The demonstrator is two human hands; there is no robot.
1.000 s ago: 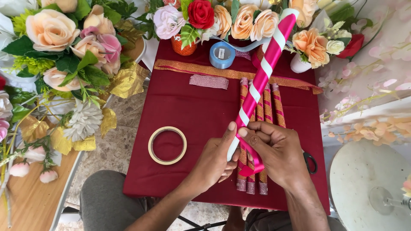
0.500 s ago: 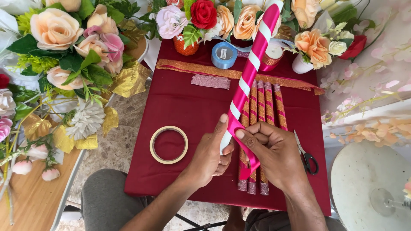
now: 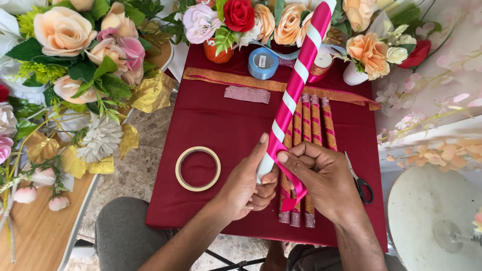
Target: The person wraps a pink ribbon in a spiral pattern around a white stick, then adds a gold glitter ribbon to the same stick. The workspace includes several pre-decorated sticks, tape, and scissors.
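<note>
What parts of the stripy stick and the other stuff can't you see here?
- White tube top end: cut off by the head view's upper edge.
- Its bottom end: hidden inside the left hand.
- Scissors blades: mostly behind the right hand.
- Pink ribbon tail's far side: hidden under that hand.

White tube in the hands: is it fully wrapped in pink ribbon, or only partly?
Partly. Pink ribbon spirals down the white tube with white gaps; bare tube shows at the left hand, and a loose tail hangs by the right hand.

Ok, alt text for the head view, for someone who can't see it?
Left hand grips a white stick while right hand pinches pink ribbon spiralled around it, over a dark red cloth with a tape ring, scissors and flowers.
</note>
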